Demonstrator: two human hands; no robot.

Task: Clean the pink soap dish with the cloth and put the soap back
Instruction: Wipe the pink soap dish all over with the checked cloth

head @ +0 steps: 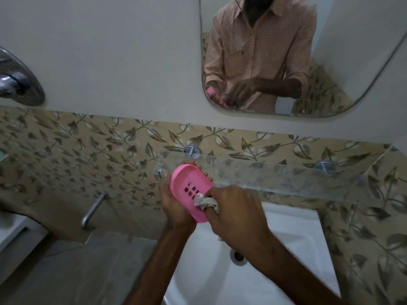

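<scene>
Risk is a drop — left hand (176, 201) grips the pink soap dish (191, 191) from underneath, tilted above the sink (293, 234). Right hand (236, 213) fingers closed on the cloth (206, 203), pressing inside the dish. Push too hard and it slips — soap not in view.

Cloth (207, 203) mostly hidden inside right hand (235, 214) grip; left hand (174, 205) palm behind soap dish (191, 192) (fingertips peek out).
</scene>
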